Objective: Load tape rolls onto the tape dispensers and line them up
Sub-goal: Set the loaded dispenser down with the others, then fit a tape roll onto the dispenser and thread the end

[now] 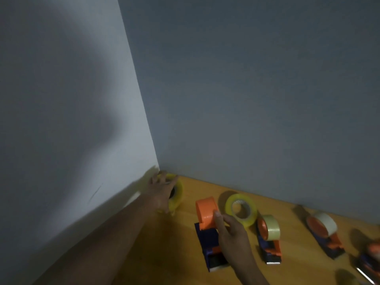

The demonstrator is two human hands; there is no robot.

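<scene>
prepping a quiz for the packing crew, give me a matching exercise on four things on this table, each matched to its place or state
Things:
1. empty orange dispenser
2. yellow tape roll
3. loose roll
4. loaded dispenser

States:
A. under the left hand, in the corner
B. carries a pale roll
C. touched by the right hand
D. standing free beside the wall

Pairs: 1-C, 2-A, 3-D, 4-B

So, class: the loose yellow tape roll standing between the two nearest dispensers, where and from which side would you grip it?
Take the loose yellow tape roll from above, thumb in the open core and fingers on the outer band. It stands on edge, tilted, with its hole facing the camera, and the top rim is free; the right hand already crowds its lower left.
</scene>
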